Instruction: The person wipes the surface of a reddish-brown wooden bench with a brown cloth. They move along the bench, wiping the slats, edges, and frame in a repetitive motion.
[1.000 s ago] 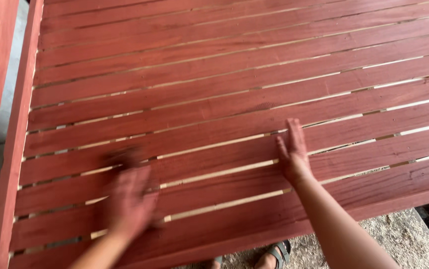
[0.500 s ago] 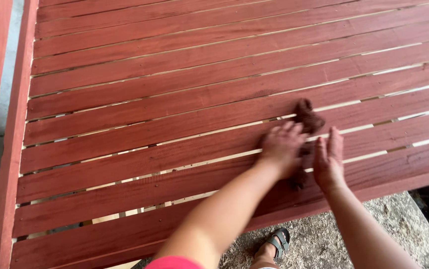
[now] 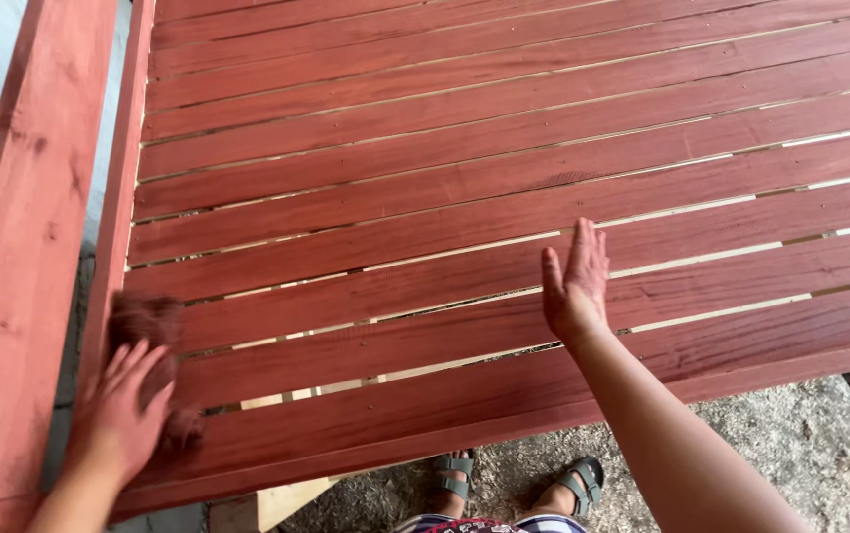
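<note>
Both hands on slats, left (image 3: 124,415) perhaps pressing rag (image 3: 148,326).

counter (image 3: 504,212): wood slats, red-brown stain, matt, grain showing
rag (image 3: 144,321): dark brown cloth, soft, stained
side beam (image 3: 20,247): wood, red stain, blotchy
ground (image 3: 780,434): rough grey concrete
sandals (image 3: 518,479): grey fabric straps

Outdoor woodworking or finishing area: a large red-stained slatted panel (image 3: 504,197) raised off the ground, unfinished timber (image 3: 282,498) beneath, rough gravel ground (image 3: 790,434) underfoot.
</note>
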`<state>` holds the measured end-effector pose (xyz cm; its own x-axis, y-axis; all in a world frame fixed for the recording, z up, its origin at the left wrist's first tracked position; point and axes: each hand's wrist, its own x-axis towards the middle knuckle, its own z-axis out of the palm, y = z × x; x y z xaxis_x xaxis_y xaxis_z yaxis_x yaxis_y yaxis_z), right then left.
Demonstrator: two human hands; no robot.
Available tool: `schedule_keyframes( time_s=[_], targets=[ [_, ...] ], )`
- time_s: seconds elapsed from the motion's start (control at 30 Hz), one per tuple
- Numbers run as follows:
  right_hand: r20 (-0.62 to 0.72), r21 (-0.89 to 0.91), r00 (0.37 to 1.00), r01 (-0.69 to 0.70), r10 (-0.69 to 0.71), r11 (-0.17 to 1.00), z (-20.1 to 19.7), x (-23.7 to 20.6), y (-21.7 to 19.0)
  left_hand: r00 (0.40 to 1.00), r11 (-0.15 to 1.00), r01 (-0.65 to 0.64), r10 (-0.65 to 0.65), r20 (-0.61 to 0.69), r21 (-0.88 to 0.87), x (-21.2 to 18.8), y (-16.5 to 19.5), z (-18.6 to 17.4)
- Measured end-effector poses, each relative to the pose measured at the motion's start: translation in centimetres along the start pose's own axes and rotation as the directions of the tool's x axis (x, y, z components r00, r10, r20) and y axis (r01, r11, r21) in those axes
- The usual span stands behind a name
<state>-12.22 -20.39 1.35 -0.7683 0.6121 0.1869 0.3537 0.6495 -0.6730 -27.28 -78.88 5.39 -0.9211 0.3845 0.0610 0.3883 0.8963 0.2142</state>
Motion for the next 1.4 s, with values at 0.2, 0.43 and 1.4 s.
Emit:
schedule_keyframes(
  time_s=[0.2,0.43,1.4],
  targets=[
    [0.053,-0.014,0.996,-0.073,0.073,0.997,1.2,-1.1,-2.1,0.989,0.932,0.132,-0.148,0.023,0.339,-2.5,-1.8,4.9],
    [0.028,0.106,0.988,-0.153,0.151,0.982,-4.1,-3.7,1.6,0.829,0.967,-0.254,0.214,0.516,0.008,-2.8,18.3,7.9],
    [-0.267,0.683,0.943,0.042,0.197,0.729,-24.4,5.5,23.4,0.479,0.657,-0.663,0.741,0.471,-0.36,7.5,75.4,19.6]
  ],
)
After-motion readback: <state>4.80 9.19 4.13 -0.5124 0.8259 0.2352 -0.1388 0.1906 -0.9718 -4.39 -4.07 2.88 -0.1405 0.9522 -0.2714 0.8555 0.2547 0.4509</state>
